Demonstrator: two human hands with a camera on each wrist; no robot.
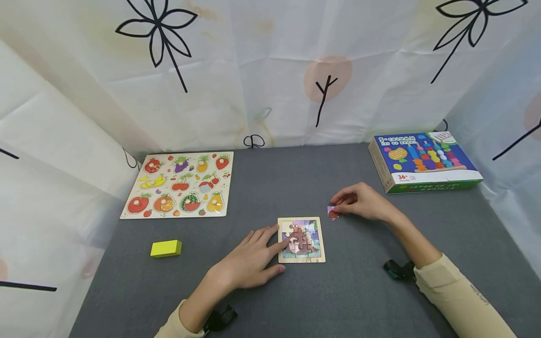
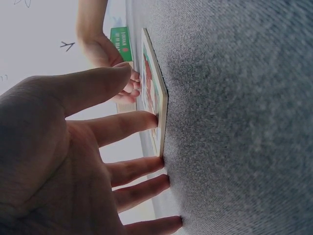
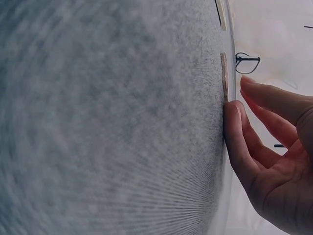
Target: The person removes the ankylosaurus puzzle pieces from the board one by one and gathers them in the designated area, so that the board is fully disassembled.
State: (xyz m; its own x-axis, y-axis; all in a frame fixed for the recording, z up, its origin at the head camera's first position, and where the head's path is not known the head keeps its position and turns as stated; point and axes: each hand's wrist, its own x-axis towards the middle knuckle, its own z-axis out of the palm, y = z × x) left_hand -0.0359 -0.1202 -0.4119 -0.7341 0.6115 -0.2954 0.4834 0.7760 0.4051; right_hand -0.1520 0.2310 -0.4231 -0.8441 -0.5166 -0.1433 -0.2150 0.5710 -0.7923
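A small square wooden jigsaw puzzle [image 1: 322,244] with a brown figure lies in front of me. My left hand [image 1: 249,263] has its fingers spread, with fingertips resting on the puzzle's left side and the thumb near its lower-left corner. In the left wrist view, one finger of the left hand [image 2: 83,147] reaches over the puzzle's rim. My right hand [image 1: 363,202], beyond the puzzle's upper right, pinches a purple-and-red puzzle piece [image 1: 331,213] by its edge. Low against the grey cloth, that piece [image 3: 224,73] shows edge-on in the right wrist view, beside the fingertips.
A fruit knob-puzzle board [image 1: 197,188] lies at the back left. In front of it is a yellow block [image 1: 166,249]. A blue-and-green toy box [image 1: 427,162] stands at the back right. White patterned fabric [image 1: 270,70] hangs around the grey-covered table [image 1: 338,300].
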